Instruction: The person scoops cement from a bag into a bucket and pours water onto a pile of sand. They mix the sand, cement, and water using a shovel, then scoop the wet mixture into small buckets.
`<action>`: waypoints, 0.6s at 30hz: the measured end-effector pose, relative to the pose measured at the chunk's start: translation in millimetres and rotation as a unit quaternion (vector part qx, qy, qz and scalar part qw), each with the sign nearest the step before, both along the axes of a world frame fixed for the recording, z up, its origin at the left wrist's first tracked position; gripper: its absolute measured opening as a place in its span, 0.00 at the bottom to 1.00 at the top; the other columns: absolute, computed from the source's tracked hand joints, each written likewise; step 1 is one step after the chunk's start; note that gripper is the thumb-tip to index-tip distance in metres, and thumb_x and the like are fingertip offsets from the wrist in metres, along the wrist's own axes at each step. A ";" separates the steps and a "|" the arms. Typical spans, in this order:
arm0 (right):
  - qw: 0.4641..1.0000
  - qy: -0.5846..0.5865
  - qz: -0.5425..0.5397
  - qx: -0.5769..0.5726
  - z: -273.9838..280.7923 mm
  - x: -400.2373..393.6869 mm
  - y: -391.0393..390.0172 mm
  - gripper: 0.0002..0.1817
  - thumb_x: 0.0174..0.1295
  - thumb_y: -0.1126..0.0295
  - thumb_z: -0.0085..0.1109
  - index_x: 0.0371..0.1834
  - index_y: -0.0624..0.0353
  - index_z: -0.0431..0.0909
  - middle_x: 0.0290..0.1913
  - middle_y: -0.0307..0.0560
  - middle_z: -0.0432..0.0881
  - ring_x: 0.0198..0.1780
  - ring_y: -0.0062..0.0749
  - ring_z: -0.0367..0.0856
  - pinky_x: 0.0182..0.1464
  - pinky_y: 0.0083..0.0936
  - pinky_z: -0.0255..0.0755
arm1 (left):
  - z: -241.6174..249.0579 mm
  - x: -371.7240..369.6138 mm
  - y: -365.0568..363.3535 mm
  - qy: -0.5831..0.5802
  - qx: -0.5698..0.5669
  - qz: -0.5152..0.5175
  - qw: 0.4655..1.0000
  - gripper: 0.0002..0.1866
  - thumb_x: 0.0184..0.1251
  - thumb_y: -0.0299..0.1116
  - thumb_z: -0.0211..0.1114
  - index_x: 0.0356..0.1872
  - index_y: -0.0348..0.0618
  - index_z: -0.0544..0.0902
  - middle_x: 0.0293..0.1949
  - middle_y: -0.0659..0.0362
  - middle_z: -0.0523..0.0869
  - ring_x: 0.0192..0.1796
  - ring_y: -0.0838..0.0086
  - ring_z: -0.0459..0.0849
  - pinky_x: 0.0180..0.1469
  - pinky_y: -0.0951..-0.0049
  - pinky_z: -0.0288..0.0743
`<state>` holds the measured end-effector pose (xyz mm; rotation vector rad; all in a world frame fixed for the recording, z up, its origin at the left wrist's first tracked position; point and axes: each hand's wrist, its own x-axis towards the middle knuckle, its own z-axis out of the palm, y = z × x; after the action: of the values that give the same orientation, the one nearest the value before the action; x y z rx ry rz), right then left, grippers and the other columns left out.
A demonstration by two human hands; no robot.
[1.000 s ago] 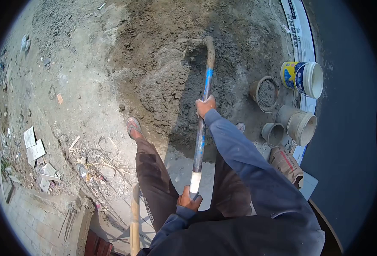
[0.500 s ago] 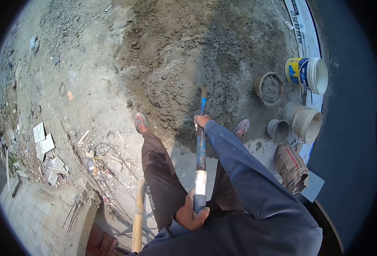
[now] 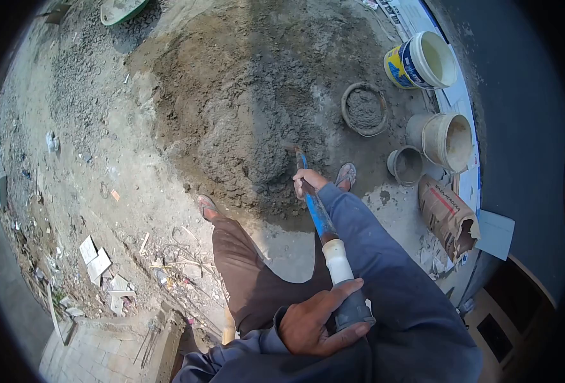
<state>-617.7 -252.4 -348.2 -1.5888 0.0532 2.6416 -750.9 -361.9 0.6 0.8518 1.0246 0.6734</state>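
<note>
My right hand (image 3: 309, 181) is closed around the blue, rust-marked shaft of a long-handled shovel (image 3: 319, 217). Lower down, near my body, my left hand (image 3: 320, 319) wraps the grey end of the handle, just below its white section. The shaft slants forward and left into a mound of wet grey mortar (image 3: 237, 137). The shovel's blade is hidden at the mortar. My sandalled feet stand apart at the near edge of the mound.
On the right are a mortar-filled bucket (image 3: 364, 110), a yellow-and-white paint bucket (image 3: 421, 60), a large stained bucket (image 3: 440, 142), a smaller bucket (image 3: 405, 166) and a torn paper sack (image 3: 447, 214). Broken tiles (image 3: 96, 260) lie left. A wooden pole (image 3: 229, 325) stands beside my left leg.
The shovel's handle end has swung right and up, so the shaft now slants more. Both hands keep hold of it. My view has shifted, bringing a green pan in at the top left.
</note>
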 end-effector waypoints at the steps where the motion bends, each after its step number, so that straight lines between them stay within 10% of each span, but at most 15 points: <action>1: 0.999 0.004 -0.035 -0.008 12.8 17.5 -1.0 0.15 0.55 0.73 0.52 0.13 0.54 0.63 0.12 0.38 0.66 0.14 0.27 0.65 0.16 0.25 0.63 | 4.4 13.9 5.5 -0.036 0.024 -0.021 0.999 0.34 0.60 0.46 0.65 0.61 0.36 0.66 0.40 0.44 0.81 0.38 0.61 0.84 0.39 0.70 0.77; 18: 0.943 -0.141 -0.295 0.068 125.2 404.1 12.6 0.09 0.55 0.73 0.50 0.18 0.59 0.67 0.15 0.47 0.70 0.14 0.36 0.71 0.17 0.32 0.67 | 71.9 235.4 105.5 -0.106 0.084 -0.412 0.901 0.39 0.63 0.51 0.58 0.68 0.38 0.55 0.39 0.41 0.78 0.29 0.57 0.82 0.33 0.64 0.76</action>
<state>-213.6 -239.8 -223.0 -1.5774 0.2790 1.9141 -515.5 -256.4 72.5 1.2210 0.3365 0.1147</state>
